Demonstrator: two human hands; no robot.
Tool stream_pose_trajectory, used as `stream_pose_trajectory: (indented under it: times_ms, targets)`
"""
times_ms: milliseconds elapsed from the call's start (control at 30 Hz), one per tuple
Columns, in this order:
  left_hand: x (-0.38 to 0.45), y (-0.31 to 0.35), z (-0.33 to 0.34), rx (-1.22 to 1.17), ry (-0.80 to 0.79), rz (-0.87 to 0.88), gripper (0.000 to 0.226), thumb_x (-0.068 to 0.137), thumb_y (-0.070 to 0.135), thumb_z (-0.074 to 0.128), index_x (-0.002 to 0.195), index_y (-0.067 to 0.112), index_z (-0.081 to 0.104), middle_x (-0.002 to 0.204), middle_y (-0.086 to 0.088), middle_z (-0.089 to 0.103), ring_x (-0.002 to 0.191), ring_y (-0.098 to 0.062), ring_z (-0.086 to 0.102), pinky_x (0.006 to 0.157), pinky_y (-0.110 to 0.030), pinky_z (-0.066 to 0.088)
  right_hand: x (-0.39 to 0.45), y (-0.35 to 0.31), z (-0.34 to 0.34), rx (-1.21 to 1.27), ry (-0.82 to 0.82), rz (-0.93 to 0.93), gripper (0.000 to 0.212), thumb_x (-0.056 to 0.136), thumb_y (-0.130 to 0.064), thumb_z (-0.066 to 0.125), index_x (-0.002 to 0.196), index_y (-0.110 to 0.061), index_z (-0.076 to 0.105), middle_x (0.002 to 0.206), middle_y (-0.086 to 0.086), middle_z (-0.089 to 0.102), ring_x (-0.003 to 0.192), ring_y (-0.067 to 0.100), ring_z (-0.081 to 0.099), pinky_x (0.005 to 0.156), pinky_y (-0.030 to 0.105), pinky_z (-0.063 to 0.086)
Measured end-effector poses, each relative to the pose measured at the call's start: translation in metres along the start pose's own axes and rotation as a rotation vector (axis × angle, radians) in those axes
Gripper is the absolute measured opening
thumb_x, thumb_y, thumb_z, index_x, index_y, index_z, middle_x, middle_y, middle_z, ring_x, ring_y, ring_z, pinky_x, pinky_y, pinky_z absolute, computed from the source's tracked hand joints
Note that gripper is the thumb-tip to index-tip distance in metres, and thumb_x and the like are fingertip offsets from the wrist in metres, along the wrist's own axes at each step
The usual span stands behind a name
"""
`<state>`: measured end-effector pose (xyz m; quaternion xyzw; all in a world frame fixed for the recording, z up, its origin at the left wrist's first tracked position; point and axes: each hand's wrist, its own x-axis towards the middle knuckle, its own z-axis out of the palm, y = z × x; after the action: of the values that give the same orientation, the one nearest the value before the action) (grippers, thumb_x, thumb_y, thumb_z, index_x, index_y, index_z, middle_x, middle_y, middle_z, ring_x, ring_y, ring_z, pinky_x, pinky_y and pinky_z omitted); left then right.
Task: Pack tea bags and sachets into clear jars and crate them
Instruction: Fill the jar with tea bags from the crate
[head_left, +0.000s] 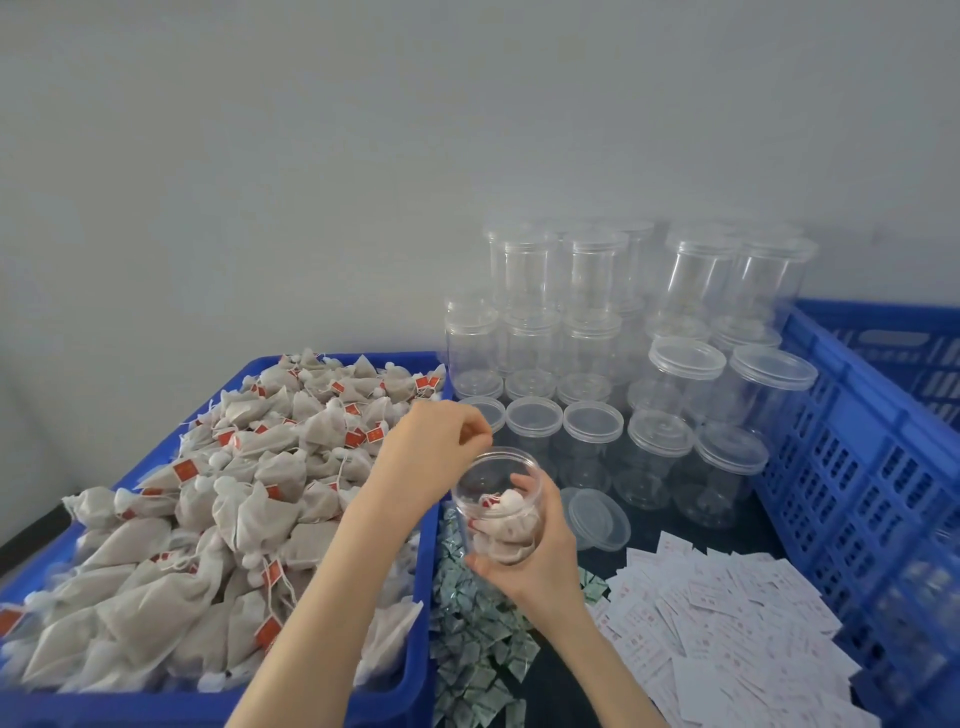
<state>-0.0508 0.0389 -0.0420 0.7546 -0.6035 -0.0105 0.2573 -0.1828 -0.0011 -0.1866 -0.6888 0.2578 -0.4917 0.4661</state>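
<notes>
My right hand (540, 551) grips an open clear jar (496, 480) tilted toward me, with a few tea bags inside. My left hand (441, 447) hovers at the jar's rim with its fingers curled; whether it pinches anything I cannot tell. A blue tray (421, 639) at the left is heaped with beige tea bags (208, 519) bearing red tags. Small green-and-white sachets (478, 639) lie piled between the tray and my right forearm. The jar's loose lid (597, 517) rests on the table just right of the jar.
Stacks of lidded empty clear jars (623, 364) stand behind against the wall. White paper slips (727, 623) spread over the dark table at the right. A large blue slotted crate (857, 467) lines the right side.
</notes>
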Motion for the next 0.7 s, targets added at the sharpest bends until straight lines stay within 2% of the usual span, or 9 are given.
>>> stream_pose_trajectory:
  times_ms: [67,167,233,333,400,467,533,700]
  targets:
    - [-0.001,0.000,0.011,0.136,-0.001,-0.080,0.015,0.094,0.027,0.055,0.099,0.022,0.069,0.095,0.002,0.068,0.087,-0.016,0.063,0.079,-0.035,0.055,-0.003,0.004,-0.011,-0.011,0.050,0.006,0.095,0.057,-0.017,0.093,0.129,-0.054,0.044,0.120,-0.025,0.061,0.108,0.002,0.065,0.083,0.017,0.055]
    - [0.002,0.003,0.038,0.385,-0.204,-0.136,0.020,0.095,0.018,0.051,0.110,0.013,0.064,0.109,-0.010,0.063,0.097,-0.029,0.063,0.080,-0.038,0.051,-0.010,0.009,-0.033,-0.027,0.127,0.003,0.098,0.053,-0.029,0.092,0.125,-0.068,0.039,0.122,-0.029,0.058,0.112,-0.001,0.062,0.086,0.014,0.052]
    - [0.005,0.006,0.058,0.491,-0.395,-0.089,0.025,0.093,0.013,0.053,0.117,0.009,0.061,0.117,-0.013,0.059,0.104,-0.033,0.061,0.081,-0.039,0.048,-0.017,0.013,-0.045,-0.042,0.155,0.008,0.095,0.051,-0.037,0.091,0.125,-0.067,0.040,0.123,-0.027,0.059,0.112,-0.001,0.062,0.085,0.010,0.050]
    - [0.010,0.012,0.085,0.563,-0.714,0.004,0.040,0.089,0.023,0.067,0.126,0.008,0.060,0.126,-0.011,0.057,0.112,-0.030,0.058,0.086,-0.040,0.048,-0.025,0.019,-0.058,-0.046,0.177,0.011,0.089,0.053,-0.030,0.091,0.123,-0.062,0.046,0.119,-0.024,0.062,0.106,0.000,0.065,0.080,0.010,0.051]
    - [0.012,0.015,0.104,0.677,-0.833,0.064,0.049,0.087,0.029,0.070,0.129,0.007,0.057,0.130,-0.010,0.056,0.115,-0.030,0.057,0.091,-0.041,0.047,-0.029,0.021,-0.063,-0.044,0.192,0.014,0.088,0.053,-0.030,0.090,0.124,-0.059,0.047,0.120,-0.025,0.062,0.106,0.000,0.065,0.080,0.009,0.050]
    - [0.011,0.015,0.123,0.799,-0.897,0.095,0.054,0.088,0.033,0.069,0.131,0.005,0.053,0.133,-0.010,0.054,0.118,-0.031,0.055,0.093,-0.041,0.046,-0.032,0.023,-0.065,-0.027,0.209,0.022,0.089,0.052,-0.030,0.089,0.126,-0.057,0.047,0.121,-0.024,0.063,0.107,0.000,0.065,0.080,0.009,0.050]
    - [0.010,0.011,0.140,0.863,-0.926,0.093,0.051,0.090,0.028,0.067,0.133,0.007,0.051,0.135,-0.010,0.051,0.122,-0.031,0.053,0.094,-0.042,0.045,-0.034,0.024,-0.066,-0.013,0.218,0.024,0.090,0.054,-0.028,0.090,0.129,-0.055,0.047,0.122,-0.023,0.064,0.109,0.002,0.066,0.081,0.010,0.051]
    - [0.007,-0.001,0.158,0.875,-0.912,0.072,0.041,0.094,0.015,0.059,0.133,0.006,0.052,0.139,-0.011,0.049,0.126,-0.030,0.049,0.097,-0.040,0.042,-0.033,0.026,-0.066,-0.018,0.209,0.016,0.092,0.059,-0.023,0.093,0.135,-0.046,0.047,0.127,-0.017,0.063,0.112,0.008,0.066,0.084,0.013,0.052]
